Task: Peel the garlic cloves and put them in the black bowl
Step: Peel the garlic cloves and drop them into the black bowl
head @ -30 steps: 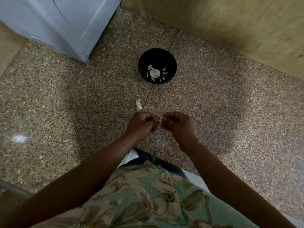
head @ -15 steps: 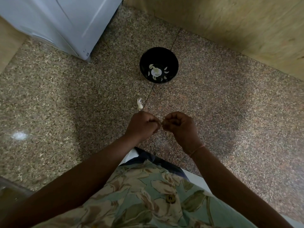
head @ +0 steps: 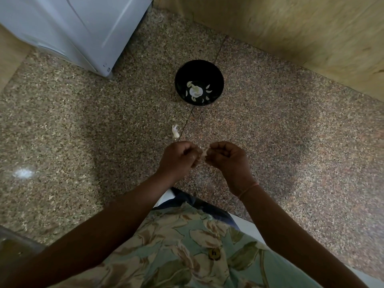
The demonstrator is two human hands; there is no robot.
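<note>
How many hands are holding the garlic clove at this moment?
2. The left hand pinches the garlic clove on one side, the right hand on the other; most of it is hidden.

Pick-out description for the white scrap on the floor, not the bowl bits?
Right of the white appliance, a black bowl sits on a floor seam. Follow the seam toward the left hand and right hand: the scrap lies just left of it, between bowl and hands. It's the only pale bit on bare floor; the rest are in the bowl, bar the clove both hands pinch.
</note>
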